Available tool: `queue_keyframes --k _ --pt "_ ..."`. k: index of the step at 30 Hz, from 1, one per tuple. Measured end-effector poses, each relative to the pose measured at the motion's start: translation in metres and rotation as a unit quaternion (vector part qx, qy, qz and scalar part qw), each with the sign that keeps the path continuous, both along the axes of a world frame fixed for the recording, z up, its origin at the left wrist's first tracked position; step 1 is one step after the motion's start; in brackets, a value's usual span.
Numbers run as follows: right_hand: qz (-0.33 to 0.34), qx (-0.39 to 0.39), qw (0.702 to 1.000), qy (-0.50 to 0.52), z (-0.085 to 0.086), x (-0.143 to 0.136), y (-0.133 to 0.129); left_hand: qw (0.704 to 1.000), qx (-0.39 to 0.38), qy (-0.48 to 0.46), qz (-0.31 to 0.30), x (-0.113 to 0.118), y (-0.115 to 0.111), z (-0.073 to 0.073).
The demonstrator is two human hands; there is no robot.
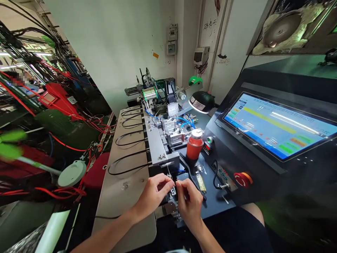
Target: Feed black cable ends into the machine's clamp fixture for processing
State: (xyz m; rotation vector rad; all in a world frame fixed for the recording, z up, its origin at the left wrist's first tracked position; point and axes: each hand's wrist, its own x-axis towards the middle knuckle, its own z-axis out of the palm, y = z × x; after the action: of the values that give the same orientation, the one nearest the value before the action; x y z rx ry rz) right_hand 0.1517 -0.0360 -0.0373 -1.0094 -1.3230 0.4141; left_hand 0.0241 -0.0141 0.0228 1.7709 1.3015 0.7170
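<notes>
My left hand (157, 190) and my right hand (190, 199) meet almost fingertip to fingertip over the front end of a small bench machine. Each has thumb and forefinger pinched together; whatever lies between them is too small to make out. Just under the fingers is a metal fixture (173, 191), partly covered by my hands. Behind it, a flat metal cover plate (157, 146) leads back to the machine's metal blocks (172, 131) and blue air tubes. A red bottle with a white cap (195, 147) stands beyond my right hand.
Black cable loops (129, 163) lie along the beige tabletop (137, 211) at left. At right stand a touchscreen (281, 123) and a red emergency stop button (242, 179). A lit lamp (202, 102) hangs near the bottle. A green fan (12, 144) is at far left.
</notes>
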Motion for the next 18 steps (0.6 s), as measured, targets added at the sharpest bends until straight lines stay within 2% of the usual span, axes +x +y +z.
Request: queue_keyframes --k 5,10,18 --pt "0.053 -0.09 0.995 -0.01 -0.009 0.016 0.009 0.993 0.058 0.105 0.02 -0.007 0.009 -0.001" --pt "0.015 -0.136 0.991 0.002 -0.016 0.032 0.016 0.976 0.067 0.206 0.022 -0.011 0.018 -0.013" --pt "0.007 -0.149 0.989 0.0 -0.023 0.034 0.016 0.967 0.061 0.245 0.028 -0.01 0.021 -0.017"
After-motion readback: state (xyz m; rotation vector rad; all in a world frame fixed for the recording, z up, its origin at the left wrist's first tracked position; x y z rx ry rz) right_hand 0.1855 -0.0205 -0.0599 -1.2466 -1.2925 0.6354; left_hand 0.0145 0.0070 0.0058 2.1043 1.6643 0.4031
